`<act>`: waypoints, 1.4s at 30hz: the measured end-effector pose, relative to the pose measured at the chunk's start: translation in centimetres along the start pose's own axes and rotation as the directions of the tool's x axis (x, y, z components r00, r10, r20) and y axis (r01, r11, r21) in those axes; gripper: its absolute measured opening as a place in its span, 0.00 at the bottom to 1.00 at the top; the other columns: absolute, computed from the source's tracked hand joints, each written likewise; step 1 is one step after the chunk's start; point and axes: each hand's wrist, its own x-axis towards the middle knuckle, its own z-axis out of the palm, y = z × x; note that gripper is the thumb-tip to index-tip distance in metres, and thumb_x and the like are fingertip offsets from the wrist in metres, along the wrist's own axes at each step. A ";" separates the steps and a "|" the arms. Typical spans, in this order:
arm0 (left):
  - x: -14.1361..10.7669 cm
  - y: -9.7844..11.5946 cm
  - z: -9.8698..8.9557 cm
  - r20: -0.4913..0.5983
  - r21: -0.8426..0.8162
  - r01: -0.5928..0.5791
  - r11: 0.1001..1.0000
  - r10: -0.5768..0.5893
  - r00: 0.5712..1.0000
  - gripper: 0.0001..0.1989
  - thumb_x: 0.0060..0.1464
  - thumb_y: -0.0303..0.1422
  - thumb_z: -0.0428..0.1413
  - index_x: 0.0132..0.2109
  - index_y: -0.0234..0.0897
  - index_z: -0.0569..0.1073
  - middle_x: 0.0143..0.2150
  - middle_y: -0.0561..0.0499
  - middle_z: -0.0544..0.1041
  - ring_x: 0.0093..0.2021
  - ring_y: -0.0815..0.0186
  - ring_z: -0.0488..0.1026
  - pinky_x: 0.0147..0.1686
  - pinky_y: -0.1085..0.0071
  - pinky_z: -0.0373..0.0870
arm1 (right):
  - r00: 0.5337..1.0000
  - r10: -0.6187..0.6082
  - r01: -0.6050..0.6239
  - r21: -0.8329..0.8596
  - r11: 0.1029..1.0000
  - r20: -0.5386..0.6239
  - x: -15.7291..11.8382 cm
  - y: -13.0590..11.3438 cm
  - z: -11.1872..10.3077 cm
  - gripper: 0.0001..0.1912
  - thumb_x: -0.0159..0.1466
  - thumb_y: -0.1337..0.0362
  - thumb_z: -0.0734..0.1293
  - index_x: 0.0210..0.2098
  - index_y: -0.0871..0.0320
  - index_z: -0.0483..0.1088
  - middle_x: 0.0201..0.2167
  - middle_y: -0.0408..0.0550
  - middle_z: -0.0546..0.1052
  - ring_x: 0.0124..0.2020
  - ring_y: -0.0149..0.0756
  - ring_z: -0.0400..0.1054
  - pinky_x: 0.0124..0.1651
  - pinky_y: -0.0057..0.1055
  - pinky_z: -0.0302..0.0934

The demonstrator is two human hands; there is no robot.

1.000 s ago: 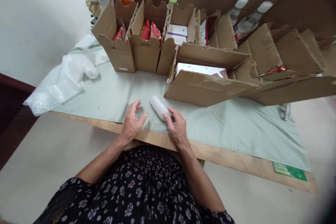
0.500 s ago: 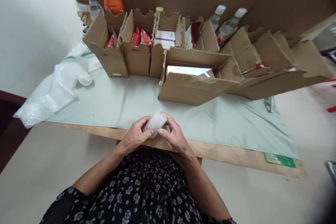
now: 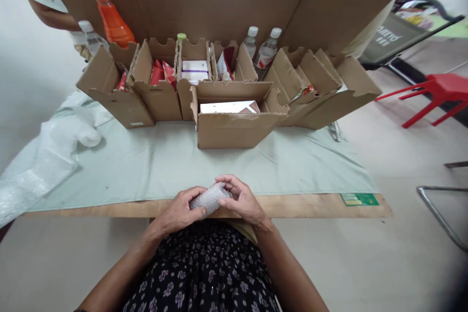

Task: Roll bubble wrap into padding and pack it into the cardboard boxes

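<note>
Two hands share one small roll of bubble wrap (image 3: 209, 200) above the near edge of the desk (image 3: 300, 206). The left hand (image 3: 183, 210) has its fingers partly curled, thumb and fingertips gripping the roll's left end. The right hand (image 3: 241, 199) is partly closed too, its fingers touching the right end. The roll lies tilted, its right end farther away.

Beyond it, on the green cloth (image 3: 175, 165), a cardboard box (image 3: 234, 131) holds a white carton (image 3: 228, 107), with a row of open boxes behind. More bubble wrap (image 3: 44, 156) spreads over the left side.
</note>
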 end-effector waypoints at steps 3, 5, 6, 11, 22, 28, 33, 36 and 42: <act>0.2 0.0 0.4 0.020 0.035 -0.023 0.999 0.022 1.000 0.20 0.46 0.31 0.54 0.48 0.36 0.79 0.42 0.50 0.81 0.41 0.60 0.75 0.40 0.70 0.69 | 0.998 -0.047 0.054 -0.178 0.983 0.047 -0.4 -0.9 -1.0 0.19 0.59 0.52 0.76 0.44 0.55 0.75 0.39 0.47 0.79 0.42 0.38 0.72 0.49 0.35 0.67; 0.4 0.1 0.6 0.024 0.063 -0.054 0.997 0.053 0.998 0.19 0.46 0.31 0.54 0.47 0.37 0.79 0.42 0.49 0.81 0.42 0.59 0.75 0.41 0.69 0.69 | 0.996 -0.054 0.069 -0.271 0.960 0.066 -0.7 -1.5 -1.7 0.14 0.61 0.55 0.74 0.42 0.55 0.76 0.38 0.46 0.80 0.41 0.38 0.72 0.48 0.35 0.67; 0.5 0.1 0.6 0.025 0.071 -0.066 0.995 0.065 0.998 0.19 0.47 0.31 0.55 0.47 0.37 0.79 0.42 0.49 0.81 0.42 0.59 0.75 0.42 0.69 0.69 | 0.996 -0.054 0.072 -0.305 0.950 0.067 -0.9 -1.8 -2.0 0.12 0.61 0.56 0.74 0.41 0.55 0.76 0.37 0.46 0.80 0.40 0.38 0.72 0.48 0.35 0.68; 1.3 0.2 0.1 0.079 0.022 -0.111 0.994 0.109 0.991 0.19 0.52 0.38 0.58 0.49 0.36 0.79 0.44 0.47 0.82 0.43 0.58 0.76 0.44 0.68 0.70 | 0.995 -0.099 0.094 -0.390 0.916 0.006 -1.6 -3.8 -4.4 0.08 0.63 0.57 0.72 0.37 0.55 0.76 0.33 0.44 0.79 0.36 0.36 0.72 0.42 0.32 0.68; 5.0 -2.4 -0.5 -0.203 -0.247 -0.032 0.969 -0.020 0.979 0.26 0.54 0.53 0.63 0.48 0.35 0.80 0.40 0.46 0.81 0.39 0.61 0.77 0.39 0.66 0.77 | 0.786 -0.437 0.289 -0.366 0.885 -0.436 0.4 -13.2 -12.5 0.16 0.57 0.50 0.79 0.36 0.52 0.78 0.28 0.43 0.79 0.27 0.33 0.72 0.30 0.31 0.69; 6.0 -3.4 -0.5 -0.268 -0.283 -0.090 0.955 0.012 0.963 0.25 0.53 0.51 0.64 0.47 0.34 0.80 0.37 0.45 0.81 0.36 0.62 0.78 0.34 0.67 0.79 | 0.599 -0.611 0.331 -0.534 0.778 -0.518 5.0 -16.4 -14.2 0.14 0.55 0.52 0.79 0.36 0.52 0.78 0.31 0.44 0.80 0.30 0.34 0.72 0.35 0.33 0.70; 6.1 -3.8 -0.4 -0.278 -0.207 -0.128 0.970 0.067 0.958 0.23 0.56 0.49 0.61 0.47 0.34 0.81 0.37 0.45 0.82 0.35 0.62 0.78 0.35 0.67 0.79 | 0.512 -0.805 0.091 -0.913 0.399 -0.300 7.3 -15.8 -13.6 0.09 0.64 0.57 0.71 0.40 0.54 0.76 0.36 0.47 0.80 0.34 0.37 0.72 0.41 0.37 0.70; 6.0 -3.8 -0.4 -0.267 -0.152 -0.151 0.977 0.106 0.958 0.20 0.58 0.47 0.59 0.47 0.35 0.81 0.38 0.45 0.82 0.36 0.62 0.78 0.35 0.68 0.78 | 0.567 -0.813 -0.017 -0.989 0.145 -0.129 7.7 -14.9 -14.0 0.08 0.67 0.58 0.68 0.41 0.54 0.76 0.39 0.52 0.81 0.39 0.42 0.74 0.45 0.41 0.69; 5.9 -3.5 -0.4 -0.272 -0.068 -0.208 0.976 0.183 0.945 0.17 0.59 0.42 0.57 0.46 0.35 0.81 0.36 0.46 0.82 0.35 0.63 0.77 0.35 0.70 0.75 | 0.617 -0.784 -0.111 -0.994 0.002 -0.071 7.9 -14.9 -15.3 0.08 0.66 0.59 0.66 0.40 0.55 0.75 0.38 0.53 0.82 0.39 0.45 0.74 0.43 0.39 0.67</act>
